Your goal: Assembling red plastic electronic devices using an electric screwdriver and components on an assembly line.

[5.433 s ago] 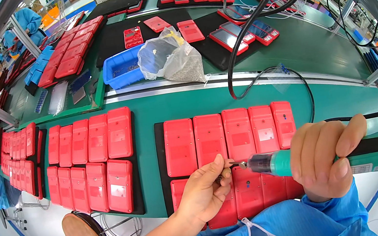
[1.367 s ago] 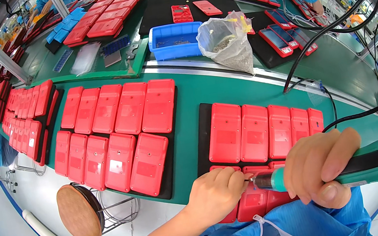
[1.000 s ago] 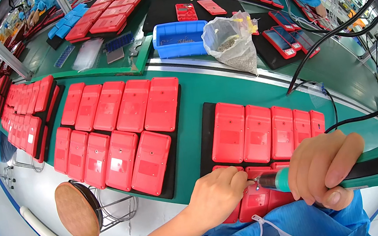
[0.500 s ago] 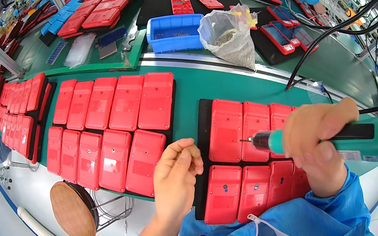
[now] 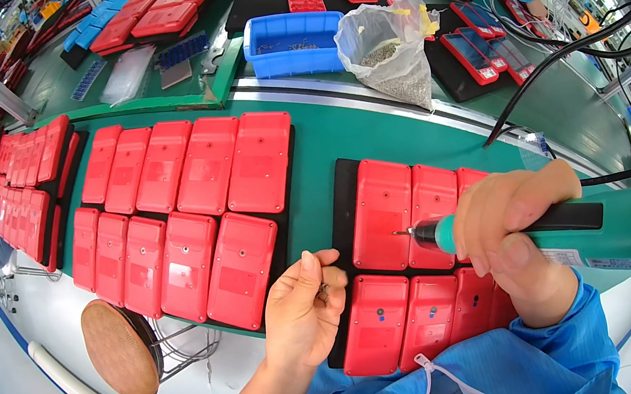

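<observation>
Your left hand (image 5: pixel 300 311) and the powered screwdriver (image 5: pixel 630 230) are farther apart than one second ago: the hand now sits just left of the black pad (image 5: pixel 342 201), and the bit has shifted from the front row to the back row. Assembly appears to be partway through. Between your hands, the front-row housings (image 5: pixel 376 336) show dark openings with blue spots; beyond them, the back-row housing (image 5: pixel 379 207) lies under the bit. Which fasteners are seated, and how many remain, cannot be determined from this view. Your left hand is half curled, its fingers holding small dark pieces (image 5: pixel 321 292), probably screws. Your right hand (image 5: pixel 513 219) is wrapped around the screwdriver, bit pointing left; contact between bit and housing cannot be confirmed.
</observation>
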The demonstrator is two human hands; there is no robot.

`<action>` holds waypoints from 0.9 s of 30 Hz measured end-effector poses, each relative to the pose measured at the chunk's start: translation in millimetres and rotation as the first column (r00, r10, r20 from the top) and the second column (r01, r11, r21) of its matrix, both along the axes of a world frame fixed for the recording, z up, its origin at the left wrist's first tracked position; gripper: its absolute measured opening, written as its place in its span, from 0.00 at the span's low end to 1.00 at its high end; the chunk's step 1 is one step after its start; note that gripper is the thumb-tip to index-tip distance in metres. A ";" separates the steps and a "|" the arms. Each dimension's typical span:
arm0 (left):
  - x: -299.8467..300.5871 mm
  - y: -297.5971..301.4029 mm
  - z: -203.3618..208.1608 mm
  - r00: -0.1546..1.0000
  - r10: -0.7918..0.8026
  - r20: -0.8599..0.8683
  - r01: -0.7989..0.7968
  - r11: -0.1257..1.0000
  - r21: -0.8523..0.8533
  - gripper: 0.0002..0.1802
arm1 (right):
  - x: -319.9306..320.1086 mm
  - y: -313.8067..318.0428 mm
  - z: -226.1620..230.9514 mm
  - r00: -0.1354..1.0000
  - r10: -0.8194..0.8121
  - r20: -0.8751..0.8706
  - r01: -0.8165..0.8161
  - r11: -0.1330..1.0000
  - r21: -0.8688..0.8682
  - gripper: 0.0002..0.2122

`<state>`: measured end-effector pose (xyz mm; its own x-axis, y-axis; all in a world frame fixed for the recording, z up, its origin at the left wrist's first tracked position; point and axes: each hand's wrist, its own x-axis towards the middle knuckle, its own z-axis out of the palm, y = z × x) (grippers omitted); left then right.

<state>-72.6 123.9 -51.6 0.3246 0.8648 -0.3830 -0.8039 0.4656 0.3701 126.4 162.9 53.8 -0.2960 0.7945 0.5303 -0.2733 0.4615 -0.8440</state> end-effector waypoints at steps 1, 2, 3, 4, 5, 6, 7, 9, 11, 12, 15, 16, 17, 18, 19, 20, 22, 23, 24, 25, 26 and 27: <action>-0.4 -0.5 -1.2 1.000 -0.001 0.001 0.001 1.000 -0.002 0.15 | -1.8 -0.1 0.4 1.000 -0.001 0.001 0.001 1.000 -0.002 0.13; -1.0 -0.6 -2.5 1.000 -0.014 0.019 0.013 0.999 0.032 0.16 | -4.7 -0.4 1.3 1.000 -0.015 -0.021 0.014 0.999 -0.037 0.12; -1.2 -1.0 -2.7 0.999 -0.029 0.036 0.026 0.997 0.066 0.16 | -6.9 -1.1 2.2 0.999 -0.031 -0.042 0.028 0.997 -0.073 0.12; -0.3 -0.6 -1.3 0.999 -0.031 0.038 0.029 0.998 0.062 0.16 | -7.5 -0.3 1.6 0.999 -0.034 -0.041 0.031 0.997 -0.077 0.12; 1.4 0.5 1.8 1.000 -0.009 0.001 0.009 0.998 0.063 0.16 | -7.7 1.5 0.2 0.998 -0.062 0.004 0.062 0.997 -0.045 0.11; 2.0 1.2 4.7 0.999 0.016 -0.037 -0.014 0.998 0.062 0.15 | -8.8 3.5 -1.4 0.995 -0.087 0.045 0.088 0.996 -0.015 0.11; 2.3 3.0 7.1 0.999 0.016 -0.037 -0.014 0.998 0.057 0.15 | -10.7 6.6 -2.6 0.995 -0.087 0.045 0.088 0.996 -0.020 0.11; 3.2 7.9 9.5 0.989 0.036 -0.140 -0.040 0.999 -0.027 0.14 | -14.0 13.3 -4.5 0.998 -0.062 0.009 0.063 0.998 -0.027 0.10; 3.1 10.7 6.9 0.988 0.009 -0.155 -0.009 1.000 0.000 0.13 | -15.3 14.5 -2.5 0.986 -0.128 0.104 0.133 0.991 -0.035 0.09; 2.9 11.8 6.4 0.984 -0.016 -0.175 0.022 0.999 0.031 0.11 | -16.2 14.8 -1.3 0.962 -0.191 0.195 0.201 0.979 -0.033 0.09; 7.7 11.3 14.0 0.980 0.031 -0.197 -0.020 0.998 0.057 0.09 | -14.7 14.8 1.5 0.966 -0.144 0.217 0.148 0.989 -0.004 0.08; 6.6 9.1 16.2 0.979 0.035 -0.198 -0.022 0.998 0.064 0.09 | -13.7 13.5 2.8 0.952 -0.104 0.287 0.100 0.995 0.031 0.08; 5.3 6.0 17.7 0.974 0.013 -0.225 0.001 0.998 0.060 0.08 | -16.2 11.6 1.2 0.953 -0.105 0.284 0.098 0.994 0.039 0.08; 5.3 5.7 18.4 0.968 -0.012 -0.250 0.028 0.998 0.062 0.08 | -19.2 11.9 -3.1 0.964 -0.178 0.196 0.180 0.984 0.009 0.08; 5.7 4.3 19.0 0.968 -0.011 -0.251 0.032 0.996 0.078 0.08 | -19.7 11.6 -6.3 0.962 -0.253 0.108 0.257 0.966 -0.028 0.07; 6.4 1.8 19.1 0.976 -0.037 -0.214 0.062 0.992 0.113 0.08 | -17.2 10.6 -8.4 0.960 -0.259 0.102 0.262 0.965 -0.013 0.07; 7.5 -7.8 19.2 0.981 -0.058 -0.185 0.087 0.985 0.152 0.08 | -14.5 7.0 -11.3 0.959 -0.261 0.109 0.260 0.965 0.022 0.09; 9.9 -12.8 19.0 0.981 -0.089 -0.171 0.117 0.980 0.160 0.09 | -12.0 3.3 -8.8 0.959 -0.265 0.103 0.263 0.964 0.029 0.09; 12.1 -17.1 19.6 0.979 -0.125 -0.159 0.151 0.975 0.165 0.09 | -9.0 -2.1 -5.7 0.965 -0.259 0.048 0.258 0.966 0.033 0.08; 14.2 -21.8 25.8 0.975 -0.140 -0.171 0.164 0.977 0.137 0.09 | -5.0 -8.1 -2.2 0.967 -0.255 -0.006 0.255 0.966 0.036 0.08; 14.3 -23.9 28.4 0.973 -0.150 -0.176 0.176 0.975 0.137 0.09 | -0.7 -14.5 1.3 0.966 -0.252 -0.060 0.254 0.966 0.037 0.07; 15.6 -28.4 30.0 0.971 -0.146 -0.189 0.178 0.970 0.164 0.10 | 4.4 -26.0 7.9 0.960 -0.244 -0.141 0.250 0.968 0.027 0.08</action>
<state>-57.0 95.5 -21.6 0.4080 0.8656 -0.2904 -0.6390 0.4979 0.5863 130.8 136.9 61.7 -0.0167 0.8085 0.5882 -0.2564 0.5652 -0.7841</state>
